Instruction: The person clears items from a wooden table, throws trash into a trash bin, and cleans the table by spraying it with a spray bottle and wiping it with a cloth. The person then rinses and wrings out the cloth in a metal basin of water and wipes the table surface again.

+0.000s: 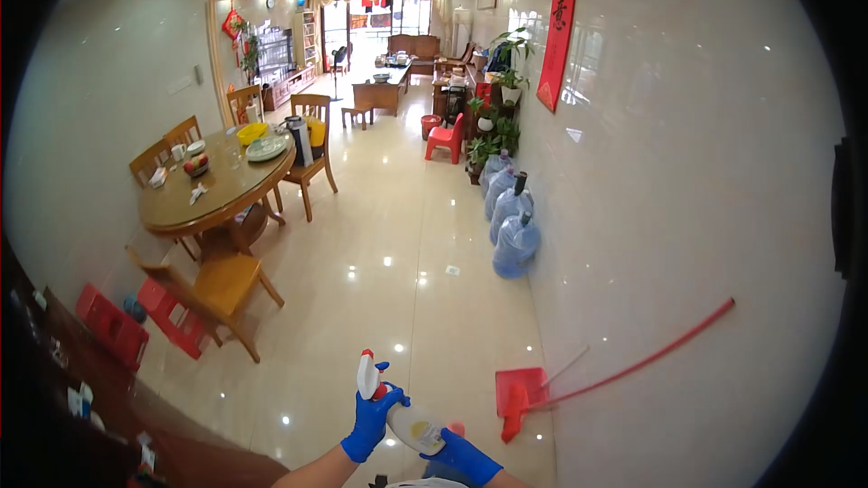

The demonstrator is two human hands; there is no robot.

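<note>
Both my hands wear blue gloves and hold one spray bottle (416, 429) low in the middle of the view. Its body is pale with a yellowish label, and its trigger head is white and red. Fingers of my left hand (369, 425) wrap round the neck, just below the trigger head. At the base end, my right hand (466, 459) grips the bottle. It is tilted, with the head pointing up and left. Something pinkish, partly hidden, shows behind the bottle near my right hand.
A red dustpan (520, 381) and a red-handled broom (651, 354) rest by the right wall. Several large water bottles (517, 248) line that wall. A round table (217, 203) with chairs stands left, near red stools (172, 318). A red chair (445, 137) is farther back.
</note>
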